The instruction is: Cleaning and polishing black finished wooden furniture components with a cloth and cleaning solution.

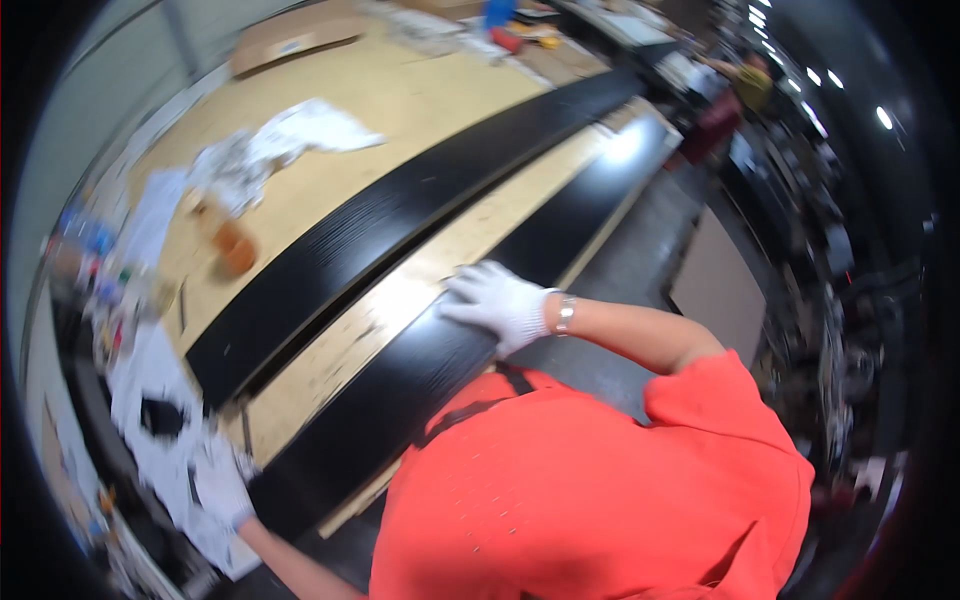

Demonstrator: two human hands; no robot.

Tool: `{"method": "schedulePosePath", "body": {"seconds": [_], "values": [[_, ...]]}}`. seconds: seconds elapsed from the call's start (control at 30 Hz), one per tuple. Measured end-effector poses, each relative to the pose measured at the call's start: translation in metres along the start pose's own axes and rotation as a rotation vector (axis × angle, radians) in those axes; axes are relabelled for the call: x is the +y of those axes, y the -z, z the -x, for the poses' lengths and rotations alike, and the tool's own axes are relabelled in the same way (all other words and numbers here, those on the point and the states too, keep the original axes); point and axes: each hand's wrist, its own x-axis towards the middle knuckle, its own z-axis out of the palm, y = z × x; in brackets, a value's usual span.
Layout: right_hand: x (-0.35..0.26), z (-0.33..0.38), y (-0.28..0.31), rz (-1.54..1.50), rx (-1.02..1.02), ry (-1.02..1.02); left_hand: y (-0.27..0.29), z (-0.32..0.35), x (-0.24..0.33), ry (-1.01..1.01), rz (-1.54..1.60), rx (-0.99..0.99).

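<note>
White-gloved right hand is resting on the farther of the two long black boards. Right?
No, wrong board. The head view shows the white-gloved right hand resting on the nearer long black board, not the farther one.

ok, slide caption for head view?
Gloved right hand on the nearer black board, gloved left hand near its left end.

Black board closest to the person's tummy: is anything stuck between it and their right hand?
Only the white glove on the right hand, which seems to rest on top of the black board. Nothing else visible is in between.
</note>
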Motion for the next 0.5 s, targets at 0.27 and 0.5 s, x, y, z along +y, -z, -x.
{"method": "schedulePosePath", "body": {"seconds": [0.27, 0.5], "values": [[-0.008, 0.014, -0.033, -0.016, 0.197, 0.044, 0.002, 0.036, 0.286, -0.072, 0.196, -0.244], [-0.011, 0.025, -0.038, -0.061, 0.194, -0.004, -0.022, 0.048, 0.299, -0.227, 0.109, -0.248]]}}
